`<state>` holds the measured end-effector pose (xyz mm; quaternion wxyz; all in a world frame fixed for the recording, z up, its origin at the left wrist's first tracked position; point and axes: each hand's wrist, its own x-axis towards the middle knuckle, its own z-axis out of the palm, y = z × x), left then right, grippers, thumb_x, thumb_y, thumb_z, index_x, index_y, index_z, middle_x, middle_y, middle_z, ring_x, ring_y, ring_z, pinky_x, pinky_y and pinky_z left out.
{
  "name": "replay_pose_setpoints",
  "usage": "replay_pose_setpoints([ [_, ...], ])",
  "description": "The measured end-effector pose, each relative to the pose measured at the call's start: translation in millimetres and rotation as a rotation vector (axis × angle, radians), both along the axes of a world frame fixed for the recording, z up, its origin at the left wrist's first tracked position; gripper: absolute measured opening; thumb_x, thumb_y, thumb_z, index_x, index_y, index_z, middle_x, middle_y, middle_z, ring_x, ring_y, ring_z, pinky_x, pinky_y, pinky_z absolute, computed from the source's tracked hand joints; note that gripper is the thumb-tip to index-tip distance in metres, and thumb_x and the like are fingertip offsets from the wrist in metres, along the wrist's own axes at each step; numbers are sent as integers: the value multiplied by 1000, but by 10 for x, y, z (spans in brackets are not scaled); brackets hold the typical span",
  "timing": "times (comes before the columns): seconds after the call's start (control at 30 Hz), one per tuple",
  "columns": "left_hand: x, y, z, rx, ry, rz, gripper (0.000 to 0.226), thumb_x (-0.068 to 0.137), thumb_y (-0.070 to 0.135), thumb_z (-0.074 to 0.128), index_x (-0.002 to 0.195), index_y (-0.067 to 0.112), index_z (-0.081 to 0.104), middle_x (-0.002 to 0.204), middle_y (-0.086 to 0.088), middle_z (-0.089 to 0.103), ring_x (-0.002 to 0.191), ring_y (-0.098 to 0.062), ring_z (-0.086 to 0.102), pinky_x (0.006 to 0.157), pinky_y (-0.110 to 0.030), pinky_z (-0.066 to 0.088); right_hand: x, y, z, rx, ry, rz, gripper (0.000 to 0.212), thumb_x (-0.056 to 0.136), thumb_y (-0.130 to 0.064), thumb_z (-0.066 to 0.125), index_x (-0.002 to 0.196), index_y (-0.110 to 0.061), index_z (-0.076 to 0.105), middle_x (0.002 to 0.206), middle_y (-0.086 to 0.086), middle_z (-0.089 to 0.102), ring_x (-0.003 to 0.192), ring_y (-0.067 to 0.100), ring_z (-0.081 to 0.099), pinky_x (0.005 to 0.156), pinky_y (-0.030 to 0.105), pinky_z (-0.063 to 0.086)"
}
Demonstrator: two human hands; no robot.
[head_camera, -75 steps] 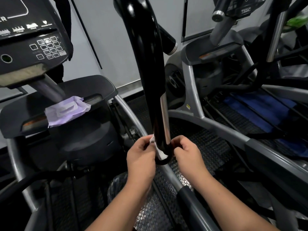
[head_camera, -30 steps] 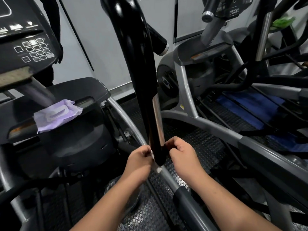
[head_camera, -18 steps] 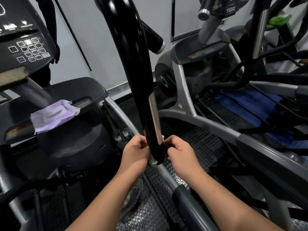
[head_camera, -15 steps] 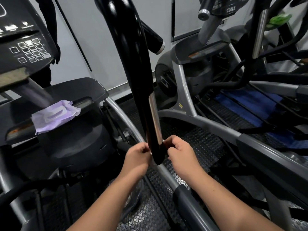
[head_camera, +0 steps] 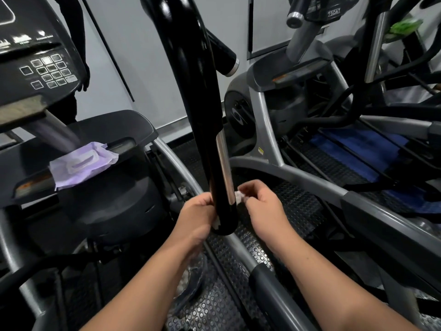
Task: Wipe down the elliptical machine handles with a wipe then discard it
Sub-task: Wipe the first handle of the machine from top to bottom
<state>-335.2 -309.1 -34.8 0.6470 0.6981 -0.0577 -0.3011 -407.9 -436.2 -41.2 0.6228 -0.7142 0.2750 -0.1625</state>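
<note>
My right hand (head_camera: 261, 206) is lifting a little since half a second ago, baring the wipe (head_camera: 238, 196) pinched in its fingers. My left hand (head_camera: 196, 217) is gripping the other end behind the handle (head_camera: 205, 115), whose long axis is running upward between both hands.

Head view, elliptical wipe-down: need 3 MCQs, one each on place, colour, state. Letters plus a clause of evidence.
1. Where does the wipes pack lie?
A. on the floor mat
B. on the machine's black shelf under the console
C. in the right hand

2. What colour is the pack?
A. purple
B. green
C. red

3. How is the wipe held?
A. lying loose on the floor
B. pulled around the lower handle, one end in each hand
C. folded on the console

Answers:
1 B: the wipes pack rests on the shelf.
2 A: its wrapper is pale purple.
3 B: white wipe shows beside the handle at the left hand and right hand.
</note>
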Motion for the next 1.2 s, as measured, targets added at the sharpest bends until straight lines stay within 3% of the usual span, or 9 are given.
replay_pose_setpoints([
  [0.1,-11,37,33,54,-10,28,30,78,-16,46,95,-9,70,76,-25,67,64,-26,56,60,-32,43,92,-8,-73,142,11,129,27,98,-2,53,109,-18,72,107,0,74,99,12,68,92,27,51],
  [0.2,-33,53,69,46,-48,59,23,75,-9,58,92,-2,71,79,-33,66,67,-28,56,63,-39,46,98,10,-102,201,76,233,22,99,-6,56,89,-10,74,80,5,69,74,11,60,69,25,47],
  [0.3,-22,86,127,19,-61,111,23,77,-12,57,81,7,69,73,-25,62,64,-28,54,59,-36,45,66,-11,-78,186,55,146,13,95,-3,59,87,-2,69,71,7,59,62,11,48,54,21,38],
  [0.47,-139,143,97,125,-141,70,38,82,-16,54,84,14,77,87,-9,75,80,-25,70,60,-26,54,17,19,-163,187,104,98,25,88,-5,60,68,-20,63,69,8,54,66,21,47,60,35,37],
  [0.57,-207,143,170,147,-233,52,40,78,-9,67,80,29,78,101,-3,72,95,-16,69,76,-20,55,-34,9,-92,271,6,78,14,82,-10,63,75,-22,62,71,8,56,63,21,52,57,34,39],
  [0.77,-298,141,244,171,-261,-19,31,76,-1,71,80,30,76,97,-3,68,86,-17,69,67,-19,52,-176,190,-243,449,10,18,13,91,2,65,91,-11,66,77,8,61,57,9,54,48,23,40],
  [0.93,-248,146,191,233,-255,-53,34,67,9,64,92,27,77,101,2,70,94,-16,69,82,-29,55,-256,310,-238,538,-150,-81,15,79,0,62,93,-5,67,86,21,71,73,22,64,64,35,51],
  [1.07,-253,139,179,201,-222,-44,43,54,27,66,96,29,75,102,-3,75,97,-23,72,92,-48,57,-280,422,-438,418,-17,-119,16,71,-15,66,84,-22,72,88,24,72,76,26,63,75,49,53],
  [1.2,-234,149,153,209,-237,-55,43,61,14,59,99,25,75,102,-4,75,96,-24,72,89,-41,57,-277,433,-504,385,0,-173,19,71,-20,66,88,-27,71,88,16,74,78,26,68,75,50,57],
])
